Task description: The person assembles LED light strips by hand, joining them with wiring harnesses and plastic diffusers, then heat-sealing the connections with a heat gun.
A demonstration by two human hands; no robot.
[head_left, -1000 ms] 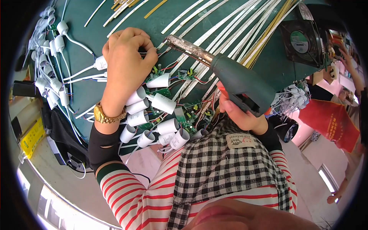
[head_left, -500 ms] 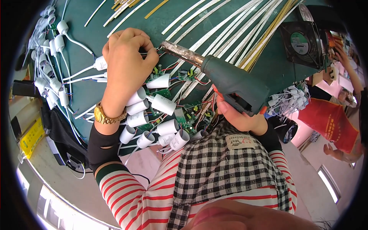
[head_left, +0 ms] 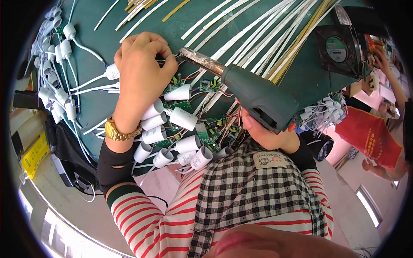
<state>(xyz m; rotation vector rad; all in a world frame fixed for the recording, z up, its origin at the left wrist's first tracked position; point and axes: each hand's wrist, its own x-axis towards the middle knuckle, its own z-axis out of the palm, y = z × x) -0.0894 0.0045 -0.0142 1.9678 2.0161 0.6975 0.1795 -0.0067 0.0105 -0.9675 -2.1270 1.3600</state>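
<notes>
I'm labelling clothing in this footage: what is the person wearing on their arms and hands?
Both hands are bare, no gloves. The left hand has a gold-coloured metal watch at the wrist, above a black sleeve cover over a red-and-white striped sleeve. The right hand shows a black cuff too.

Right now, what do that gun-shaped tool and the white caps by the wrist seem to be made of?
Tool body: dark green, matte, moulded shape, probably plastic. Its barrel: metal by the look, dull brown and crusted grey, as if scorched. White caps: smooth, slightly glossy, likely plastic shells. Wristwatch: shiny gold-coloured links, seemingly metal. The right hand grips the tool.
</notes>
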